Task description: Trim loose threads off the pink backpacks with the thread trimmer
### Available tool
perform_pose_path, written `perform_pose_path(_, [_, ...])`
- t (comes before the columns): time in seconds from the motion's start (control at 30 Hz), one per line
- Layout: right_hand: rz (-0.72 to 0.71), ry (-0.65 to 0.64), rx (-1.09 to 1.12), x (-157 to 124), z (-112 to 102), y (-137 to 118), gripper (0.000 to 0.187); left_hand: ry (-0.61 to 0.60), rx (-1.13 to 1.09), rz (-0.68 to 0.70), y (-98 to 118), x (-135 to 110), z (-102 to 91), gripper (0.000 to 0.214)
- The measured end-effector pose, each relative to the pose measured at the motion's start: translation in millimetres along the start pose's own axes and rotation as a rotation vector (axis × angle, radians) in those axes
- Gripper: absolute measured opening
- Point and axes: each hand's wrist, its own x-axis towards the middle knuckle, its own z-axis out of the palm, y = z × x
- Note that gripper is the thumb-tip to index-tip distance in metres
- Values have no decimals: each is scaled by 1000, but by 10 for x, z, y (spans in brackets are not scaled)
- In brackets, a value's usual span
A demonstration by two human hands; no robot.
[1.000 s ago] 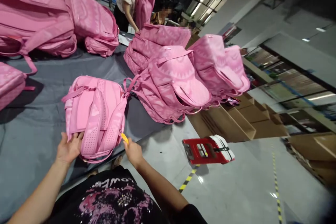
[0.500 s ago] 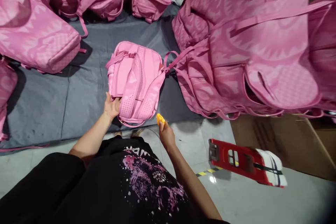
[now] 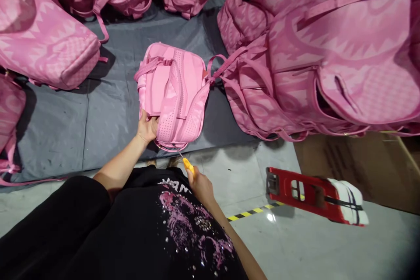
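At left, a patterned bag (image 3: 49,43) lies on the grey-covered surface (image 3: 111,100). Next, the left hand (image 3: 147,129) touches the lower left side of a small pink backpack (image 3: 160,89) near the surface's front edge; some fingers are hidden, so I cannot tell if it grips. Then a yellow-handled tool (image 3: 188,165), its thin shaft toward the backpack's bottom, is clamped in the right hand (image 3: 201,184). Farther right are larger pink bags (image 3: 292,52).

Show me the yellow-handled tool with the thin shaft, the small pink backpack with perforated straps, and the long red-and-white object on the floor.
Yellow-handled tool (image 3: 188,166), head view: on its handle.
Small pink backpack (image 3: 173,95), head view: on a strap.
Long red-and-white object (image 3: 308,194), head view: on its red body.
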Motion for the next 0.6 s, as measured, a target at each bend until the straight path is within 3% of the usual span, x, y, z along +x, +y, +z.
perform_pose_path(0.1, [40, 23, -43, 86, -46, -90, 37, 183, 321, 27, 32, -172, 38, 56])
perform_pose_path(0.17, [50, 22, -39, 92, -55, -82, 38, 319, 701, 221, -71, -330, 78, 51])
perform_pose_path(0.2, [35, 15, -35, 87, -50, -73, 39, 325, 925, 365, -169, -396, 101, 56])
perform_pose_path(0.27, [2, -6, -26, 84, -27, -55, 40, 152, 1399, 611, -425, -449, 136, 71])
perform_pose_path(0.3, [-3, -12, -22, 90, -10, -45, 40, 8, 1628, 654, -558, -422, 143, 77])
perform_pose_path(0.37, [17, -3, -19, 118, 29, -19, 41, -209, 1970, 604, -763, -269, 140, 83])
perform_pose_path(0.43, [35, 14, 1, 160, 70, 19, 43, -240, 2020, 532, -840, -52, 140, 84])
perform_pose_path(0.5, [11, 45, 62, 195, 106, 66, 48, -146, 1820, 520, -805, 138, 213, 78])
perform_pose_path(0.6, [-38, 194, 214, 199, 148, 150, 64, -4, 1563, 570, -647, 285, 552, 69])
